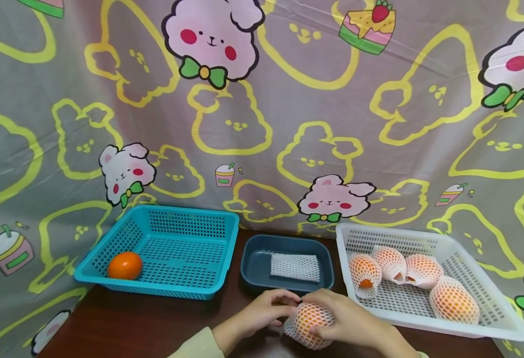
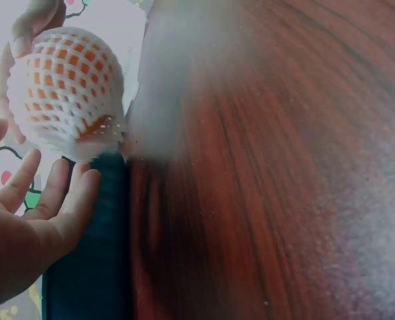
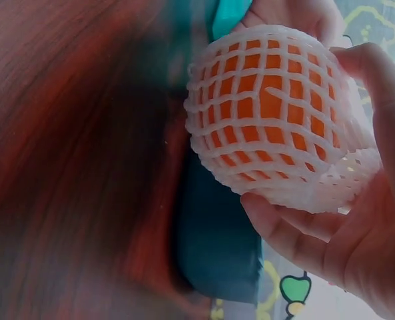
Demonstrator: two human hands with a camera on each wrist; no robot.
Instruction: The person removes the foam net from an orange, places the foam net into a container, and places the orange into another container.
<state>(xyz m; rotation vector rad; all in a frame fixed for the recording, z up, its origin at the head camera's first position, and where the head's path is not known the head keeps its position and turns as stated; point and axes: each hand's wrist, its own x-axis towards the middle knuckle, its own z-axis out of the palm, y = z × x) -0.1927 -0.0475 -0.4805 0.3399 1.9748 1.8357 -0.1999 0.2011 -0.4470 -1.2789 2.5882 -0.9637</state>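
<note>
An orange in a white foam net sleeve point(image 1: 310, 324) is gripped by my right hand point(image 1: 350, 320), close over the table's front part. In the right wrist view the thumb and fingers curl round the netted orange point(image 3: 270, 113), and loose net bunches near the palm. My left hand point(image 1: 262, 314) is beside the fruit's left side. The left wrist view shows its fingers point(image 2: 80, 200) spread and slightly bent, just apart from the net's gathered end.
A turquoise basket point(image 1: 223, 258) at left holds one bare orange point(image 1: 125, 265). In the middle, a dark blue tray point(image 1: 255, 258) contains a flat white foam net point(image 1: 295, 267). At right, a white basket point(image 1: 405, 318) holds several netted oranges point(image 1: 454, 300). A patterned cloth point(image 1: 262, 164) hangs behind.
</note>
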